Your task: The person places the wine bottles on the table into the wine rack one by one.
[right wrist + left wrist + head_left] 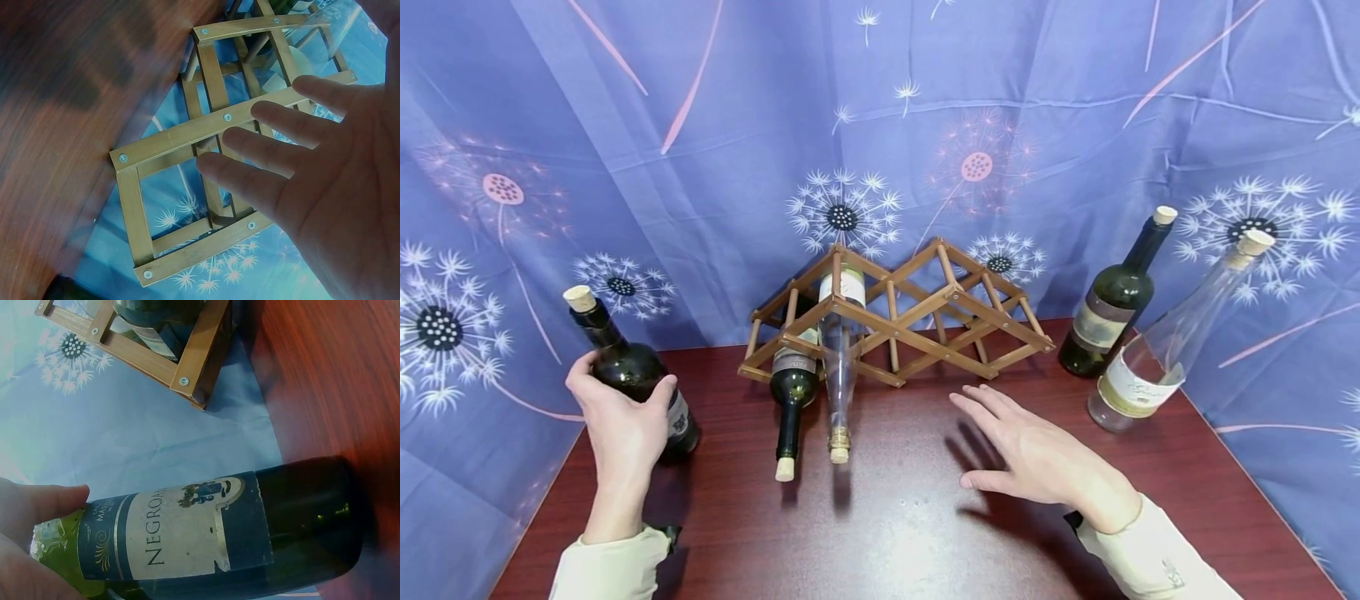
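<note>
At the left of the head view my left hand (625,421) grips a dark wine bottle (634,371) round its shoulder, thumb to the right. The bottle stands nearly upright, its cork up. Its label (181,531), lettered NEGROA..., shows in the left wrist view. My right hand (1037,450) is spread over the table in front of the wooden wine rack (917,317), holding nothing. In the rack's left part lie a dark green bottle (795,392) and a clear bottle (840,375), their corked necks toward me.
At the right stand a green corked bottle (1112,308) and a clear corked bottle (1150,367), close together. A blue dandelion-print cloth (737,167) hangs behind and beside the reddish-brown table (850,542).
</note>
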`<state>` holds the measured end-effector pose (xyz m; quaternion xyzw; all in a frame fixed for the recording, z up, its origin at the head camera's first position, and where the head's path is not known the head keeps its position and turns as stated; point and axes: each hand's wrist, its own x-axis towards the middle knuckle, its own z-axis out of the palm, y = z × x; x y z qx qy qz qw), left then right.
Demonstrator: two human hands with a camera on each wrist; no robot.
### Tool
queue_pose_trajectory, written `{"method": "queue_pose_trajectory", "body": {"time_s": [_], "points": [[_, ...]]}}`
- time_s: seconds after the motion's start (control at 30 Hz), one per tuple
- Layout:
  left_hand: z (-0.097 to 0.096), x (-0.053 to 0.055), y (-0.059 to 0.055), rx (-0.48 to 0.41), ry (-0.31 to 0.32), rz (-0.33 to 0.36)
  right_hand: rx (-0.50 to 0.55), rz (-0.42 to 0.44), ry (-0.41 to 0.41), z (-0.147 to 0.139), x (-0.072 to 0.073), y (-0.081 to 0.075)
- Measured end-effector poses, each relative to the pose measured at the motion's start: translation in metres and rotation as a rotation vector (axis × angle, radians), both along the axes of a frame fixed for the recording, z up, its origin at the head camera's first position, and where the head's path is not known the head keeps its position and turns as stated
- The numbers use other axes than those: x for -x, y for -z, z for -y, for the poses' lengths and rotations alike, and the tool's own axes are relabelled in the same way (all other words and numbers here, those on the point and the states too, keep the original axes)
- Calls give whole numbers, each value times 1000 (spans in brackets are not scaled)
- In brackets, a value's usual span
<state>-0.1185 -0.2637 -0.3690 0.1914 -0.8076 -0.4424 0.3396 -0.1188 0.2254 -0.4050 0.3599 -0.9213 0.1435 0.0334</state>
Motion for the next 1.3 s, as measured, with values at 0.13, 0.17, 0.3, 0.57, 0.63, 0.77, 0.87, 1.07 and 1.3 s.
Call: {"method": "queue_pose_trajectory", "body": {"time_s": [0.13,0.17,0.3,0.57,0.63,0.77,0.87,1.07,1.3], "points": [[-2,-2,-1,36,8,-35,5,-5,-3,0,0,0],[-2,-3,-1,44,9,-42,6,-10,-4,0,0,0],[-5,-5,-3,61,16,-67,11,-25,-9,0,-1,0],[-12,-8,-8,99,22,-114,12,-17,-8,-1,-2,-1],[-14,-9,-10,106,23,-123,12,-17,-6,-1,-2,-2],[-19,-12,-14,121,28,-141,11,-18,-2,-1,-2,-2],[-23,-14,-16,141,36,-161,5,-13,1,-2,-2,-1],[-27,-16,-17,197,45,-204,6,-11,5,-2,-2,-1],[-32,-17,-18,230,49,-239,7,-16,3,-1,-2,-2]]}}
